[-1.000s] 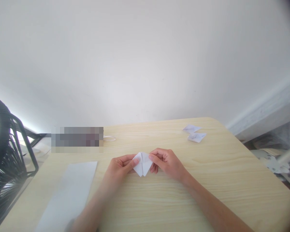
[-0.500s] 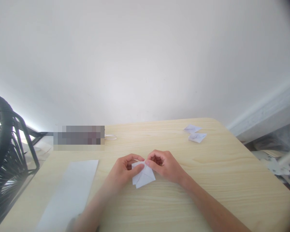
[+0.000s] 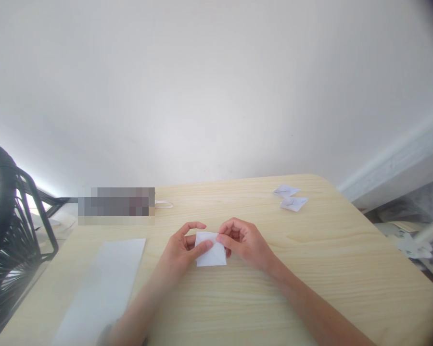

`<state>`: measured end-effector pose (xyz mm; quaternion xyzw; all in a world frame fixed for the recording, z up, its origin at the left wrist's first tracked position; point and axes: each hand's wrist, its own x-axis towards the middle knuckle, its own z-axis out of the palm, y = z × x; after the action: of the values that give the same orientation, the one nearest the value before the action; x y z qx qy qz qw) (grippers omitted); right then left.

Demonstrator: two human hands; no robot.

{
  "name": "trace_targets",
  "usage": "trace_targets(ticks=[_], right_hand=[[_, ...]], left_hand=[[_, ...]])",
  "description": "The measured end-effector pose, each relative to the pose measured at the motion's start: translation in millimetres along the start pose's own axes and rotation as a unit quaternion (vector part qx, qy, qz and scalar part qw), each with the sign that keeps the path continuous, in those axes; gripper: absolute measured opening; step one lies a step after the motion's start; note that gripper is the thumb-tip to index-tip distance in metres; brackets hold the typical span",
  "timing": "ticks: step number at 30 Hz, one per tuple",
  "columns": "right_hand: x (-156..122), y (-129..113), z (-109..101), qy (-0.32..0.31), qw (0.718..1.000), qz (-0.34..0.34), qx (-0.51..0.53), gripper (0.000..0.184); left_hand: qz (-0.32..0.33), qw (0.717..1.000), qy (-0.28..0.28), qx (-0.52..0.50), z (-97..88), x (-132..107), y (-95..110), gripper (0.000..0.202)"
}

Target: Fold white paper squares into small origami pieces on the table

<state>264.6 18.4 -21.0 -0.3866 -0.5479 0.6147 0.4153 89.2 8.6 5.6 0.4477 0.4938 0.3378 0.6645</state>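
A small folded piece of white paper [image 3: 211, 250] is held over the middle of a light wooden table [image 3: 310, 269]. My left hand [image 3: 182, 250] pinches its left side with thumb and index finger. My right hand [image 3: 245, 242] grips its upper right edge with curled fingers. The paper now looks like a flat square shape with a diagonal crease.
A long white paper sheet [image 3: 101, 288] lies on the table at the near left. Two small folded paper pieces [image 3: 291, 198] sit at the far right. A black woven chair [image 3: 10, 230] stands left of the table. A white wall is behind the table.
The folded paper went from a heart-like pointed shape to a flattened square as both hands turned and reworked it. The hands stayed at the table's middle.
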Motion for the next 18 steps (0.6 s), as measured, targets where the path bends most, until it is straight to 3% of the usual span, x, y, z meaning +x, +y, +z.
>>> trace_targets(ticks=[3,6,11,18], right_hand=[[0.8,2.3,2.9,0.049,0.999,-0.017,0.007,0.026],[0.6,2.5,3.9,0.071,0.997,-0.027,-0.006,0.034],[-0.5,1.3,2.0,0.023,0.998,-0.01,-0.054,0.022],[1.1,-0.9,-1.3,0.019,0.999,0.045,0.021,0.021]], left_hand=[[0.034,0.999,0.017,-0.025,2.3,0.6,1.1,0.046],[0.028,0.999,0.024,-0.028,1.7,3.6,-1.5,0.045],[0.035,0.996,0.077,-0.031,-2.1,7.0,-6.6,0.041],[0.049,0.994,0.033,-0.088,0.4,5.1,-4.2,0.032]])
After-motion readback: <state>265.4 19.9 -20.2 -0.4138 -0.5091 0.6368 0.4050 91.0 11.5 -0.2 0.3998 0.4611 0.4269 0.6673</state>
